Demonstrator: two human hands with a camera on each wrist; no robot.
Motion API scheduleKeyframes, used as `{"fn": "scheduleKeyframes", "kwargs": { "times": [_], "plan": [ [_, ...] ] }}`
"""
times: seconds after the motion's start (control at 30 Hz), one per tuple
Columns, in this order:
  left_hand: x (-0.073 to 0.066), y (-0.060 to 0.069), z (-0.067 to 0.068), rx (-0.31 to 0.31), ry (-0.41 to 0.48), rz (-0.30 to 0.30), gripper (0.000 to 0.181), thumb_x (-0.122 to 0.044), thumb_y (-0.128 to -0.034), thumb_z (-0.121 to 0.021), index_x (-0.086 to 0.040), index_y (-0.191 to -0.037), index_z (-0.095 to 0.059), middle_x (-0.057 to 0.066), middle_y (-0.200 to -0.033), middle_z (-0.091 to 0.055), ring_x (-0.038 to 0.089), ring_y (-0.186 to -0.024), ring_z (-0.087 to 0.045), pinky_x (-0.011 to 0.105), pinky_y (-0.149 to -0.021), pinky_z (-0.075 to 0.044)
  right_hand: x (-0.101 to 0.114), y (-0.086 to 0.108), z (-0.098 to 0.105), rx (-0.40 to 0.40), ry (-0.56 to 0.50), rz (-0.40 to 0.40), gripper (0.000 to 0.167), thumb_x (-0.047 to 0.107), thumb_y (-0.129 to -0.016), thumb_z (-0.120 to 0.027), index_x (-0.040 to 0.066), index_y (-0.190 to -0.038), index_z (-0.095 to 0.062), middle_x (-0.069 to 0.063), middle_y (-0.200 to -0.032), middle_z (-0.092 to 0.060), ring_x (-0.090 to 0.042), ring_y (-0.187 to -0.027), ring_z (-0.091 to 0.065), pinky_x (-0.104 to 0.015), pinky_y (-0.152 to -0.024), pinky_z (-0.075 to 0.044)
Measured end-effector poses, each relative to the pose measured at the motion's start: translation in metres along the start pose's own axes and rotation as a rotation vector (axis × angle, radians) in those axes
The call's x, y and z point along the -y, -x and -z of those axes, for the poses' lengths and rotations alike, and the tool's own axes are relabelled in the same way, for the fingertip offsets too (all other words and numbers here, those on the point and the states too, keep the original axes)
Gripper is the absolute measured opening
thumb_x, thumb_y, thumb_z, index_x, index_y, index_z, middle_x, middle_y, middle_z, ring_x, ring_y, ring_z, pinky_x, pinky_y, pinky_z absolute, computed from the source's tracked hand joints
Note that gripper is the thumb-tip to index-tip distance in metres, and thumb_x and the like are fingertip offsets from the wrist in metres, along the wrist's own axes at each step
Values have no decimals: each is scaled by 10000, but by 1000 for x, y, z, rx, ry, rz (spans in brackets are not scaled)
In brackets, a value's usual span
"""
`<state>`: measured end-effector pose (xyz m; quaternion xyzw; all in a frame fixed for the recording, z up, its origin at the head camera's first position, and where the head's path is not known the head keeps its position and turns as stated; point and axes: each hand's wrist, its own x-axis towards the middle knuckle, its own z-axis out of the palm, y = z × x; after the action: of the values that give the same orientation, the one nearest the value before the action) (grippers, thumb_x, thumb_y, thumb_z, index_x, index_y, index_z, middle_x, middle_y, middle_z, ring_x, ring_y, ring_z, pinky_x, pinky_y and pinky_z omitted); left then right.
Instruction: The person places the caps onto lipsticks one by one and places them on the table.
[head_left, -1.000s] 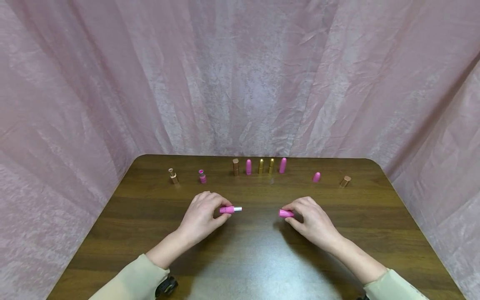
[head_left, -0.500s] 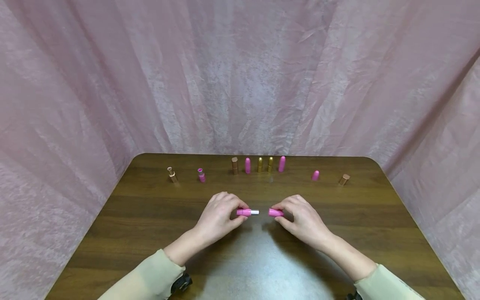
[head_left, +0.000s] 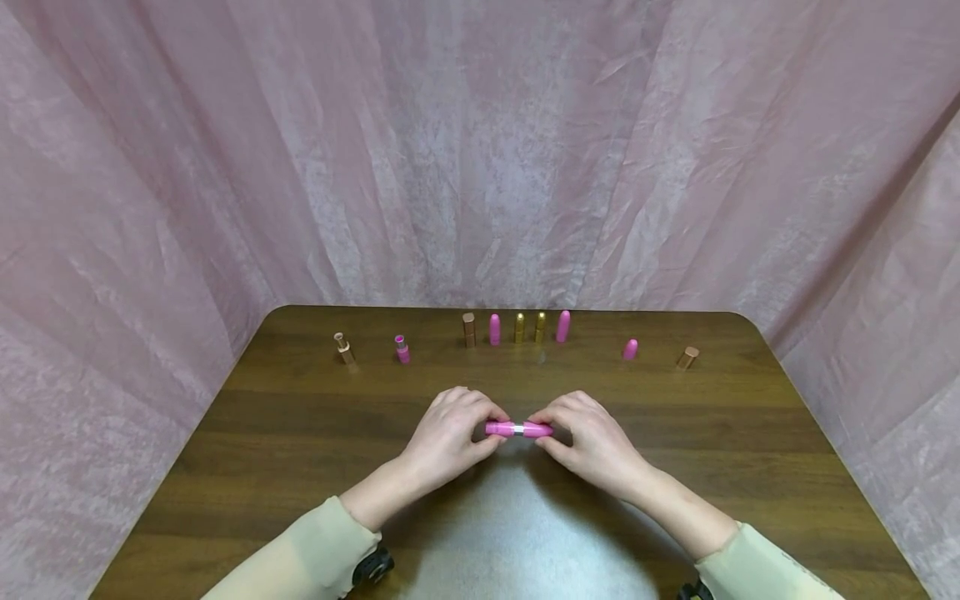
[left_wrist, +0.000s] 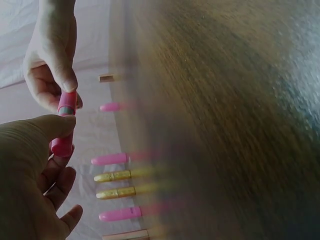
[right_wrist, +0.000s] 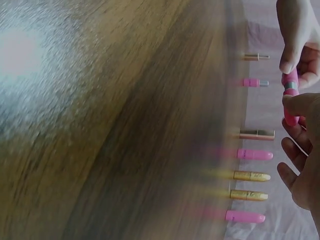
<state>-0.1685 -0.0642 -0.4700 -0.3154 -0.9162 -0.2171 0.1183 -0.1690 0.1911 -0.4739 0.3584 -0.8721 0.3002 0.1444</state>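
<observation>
Above the middle of the table, my left hand [head_left: 448,437] pinches a pink lipstick base [head_left: 497,428] between thumb and fingers. My right hand [head_left: 596,442] pinches the matching pink cap [head_left: 537,430] from the other side. The two pieces lie level, end to end, and the cap covers part of the silver tube, leaving a short silver band [left_wrist: 65,110] showing between them. In the right wrist view the cap [right_wrist: 291,119] is partly hidden by the thumb.
Along the back stand a rose-gold lipstick [head_left: 469,331], two pink lipsticks and two gold lipsticks. At left are an uncapped rose-gold lipstick [head_left: 344,348] and an uncapped pink lipstick [head_left: 402,349]. A pink cap [head_left: 631,349] and a rose-gold cap [head_left: 687,358] stand at right. Curtains surround the table [head_left: 300,417].
Both hands have come together, the left moving right and the right moving left. The cap, apart from the base before, now sits over part of the silver tube.
</observation>
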Motion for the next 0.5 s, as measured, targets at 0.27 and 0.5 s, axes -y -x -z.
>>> {"fn": "scheduleKeyframes", "kwargs": {
  "times": [0.27,0.5],
  "plan": [
    [-4,-2,-3,10,32,1,182,-271,-858,-829,-256,-1018,-743,-141,-1001,-675,107,-994,-574,379,-1067,-399,3,-2,-3,15,-4,1,260,160,-810,-877,223,-1039,-770,124,-1006,-699,-116,-1027,-598,-369,-913,-490],
    [-7,-2,-4,4,33,3,185,-271,-856,-831,-254,-1020,-746,-143,-994,-672,106,-986,-571,376,-1004,-434,4,-2,-4,18,-2,-1,255,163,-812,-879,217,-1034,-766,121,-1005,-696,-117,-1032,-600,-375,-920,-496]
  ]
}}
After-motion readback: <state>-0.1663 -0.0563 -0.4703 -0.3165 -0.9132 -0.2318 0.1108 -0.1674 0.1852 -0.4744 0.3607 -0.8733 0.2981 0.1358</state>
